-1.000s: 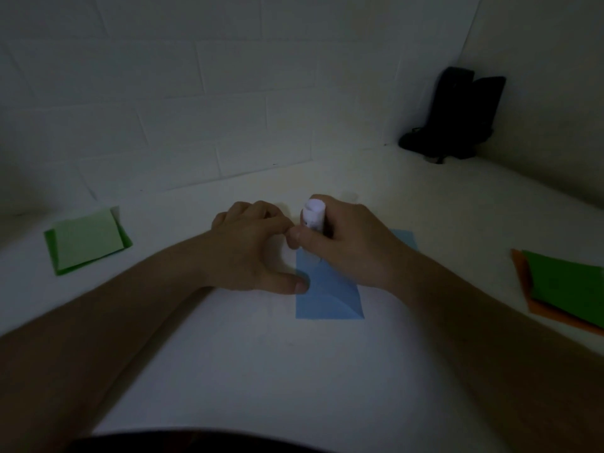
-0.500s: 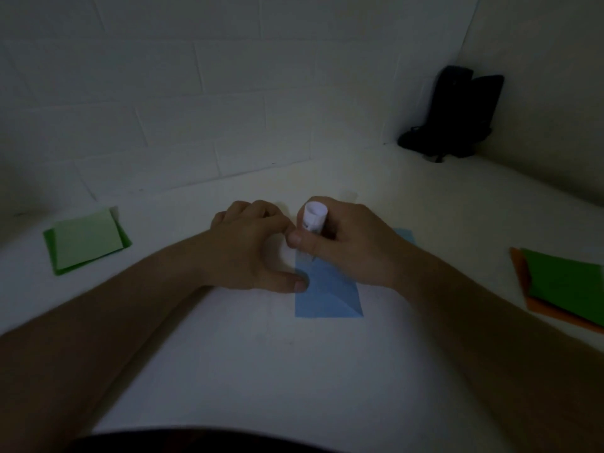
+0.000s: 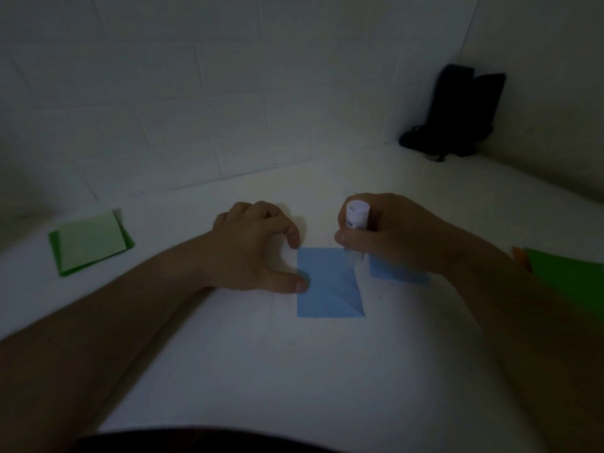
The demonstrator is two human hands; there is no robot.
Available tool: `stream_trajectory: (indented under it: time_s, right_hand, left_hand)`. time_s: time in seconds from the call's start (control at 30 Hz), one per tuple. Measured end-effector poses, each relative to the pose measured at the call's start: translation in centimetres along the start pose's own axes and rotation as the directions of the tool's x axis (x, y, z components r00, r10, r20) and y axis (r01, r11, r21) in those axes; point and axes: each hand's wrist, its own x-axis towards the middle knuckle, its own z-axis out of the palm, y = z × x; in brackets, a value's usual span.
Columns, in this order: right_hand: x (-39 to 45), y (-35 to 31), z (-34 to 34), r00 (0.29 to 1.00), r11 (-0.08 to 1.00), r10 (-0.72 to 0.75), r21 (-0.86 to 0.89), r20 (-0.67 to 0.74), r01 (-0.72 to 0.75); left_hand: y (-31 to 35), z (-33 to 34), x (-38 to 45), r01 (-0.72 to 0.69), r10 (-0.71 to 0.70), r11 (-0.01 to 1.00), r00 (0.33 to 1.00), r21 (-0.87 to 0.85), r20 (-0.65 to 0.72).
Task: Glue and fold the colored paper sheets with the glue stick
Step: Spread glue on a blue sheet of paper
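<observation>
Surface: white table (image 3: 294, 371) in dim light, set against a white brick wall (image 3: 196, 109).
Blue paper (image 3: 327, 286): flat on the table at centre, a diagonal crease running to its near right corner; a further blue piece showing just right of it, partly hidden under the right hand.
Left hand (image 3: 255, 250): resting on the table just left of the blue paper, thumb tip touching its left edge, fingers loosely curled, holding nothing.
Right hand (image 3: 392, 237): curled round the glue stick, above the far right part of the blue paper.
Glue stick (image 3: 356, 220): white, upright with a slight tilt, top end rising above the thumb, lower end down at the paper's far right area; contact with the paper unclear.
Green sheets (image 3: 91, 243): stacked at far left, well apart from the hands.
Green and orange sheets (image 3: 568, 276): at the right edge, partly behind the right forearm.
Black object (image 3: 457, 112): in the far right corner, against the wall.
</observation>
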Motion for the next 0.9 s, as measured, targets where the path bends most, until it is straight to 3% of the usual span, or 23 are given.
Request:
stream_trajectory:
  time_s: [0.13,0.37,0.57,0.67,0.8,0.9]
  right_hand:
    - [0.3,-1.0,0.7,0.989,0.996,-0.031,0.083,-0.144,0.043]
    - [0.3,-1.8,2.2,0.998,0.99,-0.061,0.126,0.012,0.059]
    - [0.1,-0.7,0.3,0.998,0.998,-0.047,-0.031,0.046,0.049]
    - [0.0,-0.7,0.0,0.998,0.992,-0.067,-0.102,0.01,0.068]
    - [0.3,-1.3,1.1,0.987,0.996,-0.09,0.014,-0.133,0.093]
    - [0.4,-1.8,2.4,0.993,0.994,-0.09,0.051,-0.083,0.094]
  left_hand:
    - [0.0,0.0,0.1,-0.009,0.009,1.0,1.0,0.022,0.0]
    - [0.3,-0.2,-0.2,-0.006,0.006,1.0,1.0,0.025,0.0]
    - [0.0,-0.3,-0.4,-0.044,0.044,0.999,0.999,0.014,0.021]
    - [0.0,-0.4,-0.4,-0.041,0.04,0.999,0.998,0.013,0.046]
    - [-0.1,-0.4,-0.3,-0.037,0.037,0.999,0.998,0.012,0.046]
    - [-0.2,-0.4,-0.4,-0.033,0.032,0.999,0.998,0.022,0.055]
